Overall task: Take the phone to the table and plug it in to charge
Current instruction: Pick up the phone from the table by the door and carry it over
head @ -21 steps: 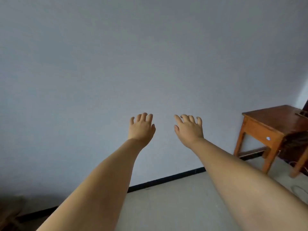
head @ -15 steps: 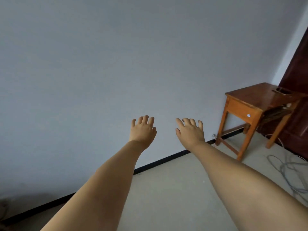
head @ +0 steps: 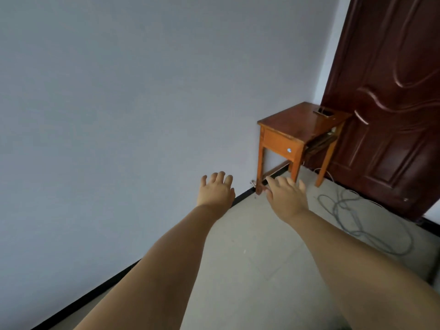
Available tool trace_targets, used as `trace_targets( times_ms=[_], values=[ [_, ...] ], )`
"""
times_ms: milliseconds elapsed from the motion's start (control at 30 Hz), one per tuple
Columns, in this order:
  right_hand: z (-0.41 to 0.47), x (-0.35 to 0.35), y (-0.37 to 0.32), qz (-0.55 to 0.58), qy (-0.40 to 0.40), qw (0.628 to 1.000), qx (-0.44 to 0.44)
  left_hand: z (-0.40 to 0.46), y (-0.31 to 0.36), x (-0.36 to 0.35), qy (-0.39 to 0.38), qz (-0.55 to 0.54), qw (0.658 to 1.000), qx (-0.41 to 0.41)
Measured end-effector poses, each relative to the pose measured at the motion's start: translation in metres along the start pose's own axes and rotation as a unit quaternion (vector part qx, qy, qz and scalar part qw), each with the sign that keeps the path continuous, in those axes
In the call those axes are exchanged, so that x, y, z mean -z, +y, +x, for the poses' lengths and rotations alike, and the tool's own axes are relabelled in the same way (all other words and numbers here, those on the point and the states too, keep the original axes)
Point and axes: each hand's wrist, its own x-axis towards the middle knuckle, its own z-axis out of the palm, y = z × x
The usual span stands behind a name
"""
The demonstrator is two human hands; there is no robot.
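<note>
From the head view, both arms reach straight out in front, palms down. The left hand (head: 215, 190) has its fingers spread wide, so its grip is wide and holds nothing. The right hand (head: 287, 196) is the same, wide and empty. They seem held out like this just to show they are free, not to grab anything yet.

The small wooden desk (head: 288, 126) stands in the corner, against the wall (head: 142, 91) and just beside the dark door (head: 392, 103). A dark flat thing (head: 323, 111) lies on the far corner of the desk top; it may be the phone, but it is too small to tell. A grey cord (head: 352, 217) lies in loops on the floor (head: 250, 258) near the desk, probably there for charging.
</note>
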Motion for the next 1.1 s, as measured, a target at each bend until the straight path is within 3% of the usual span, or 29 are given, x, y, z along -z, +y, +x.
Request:
trace_targets(
  times_ms=[233, 433, 667, 867, 1100],
  values=[
    [0.089, -0.016, 0.131, -0.023, 0.015, 0.999, -0.020, 0.135, 0.096, -0.020, -0.004, -0.045, 0.999, 0.015],
    [0.154, -0.028, 0.228, -0.038, -0.019, 0.998, -0.050, 0.234, 0.167, -0.033, -0.012, -0.064, 0.998, 0.003],
    [0.243, -0.060, 0.317, -0.040, -0.041, 0.997, -0.060, 0.359, 0.208, -0.073, -0.006, -0.065, 0.998, -0.007],
    [0.372, -0.095, 0.399, -0.051, -0.047, 0.996, -0.057, 0.511, 0.249, -0.107, 0.012, -0.080, 0.995, -0.059],
    [0.507, -0.112, 0.495, -0.050, -0.056, 0.995, -0.058, 0.675, 0.285, -0.127, 0.000, -0.095, 0.994, -0.051]
  ],
)
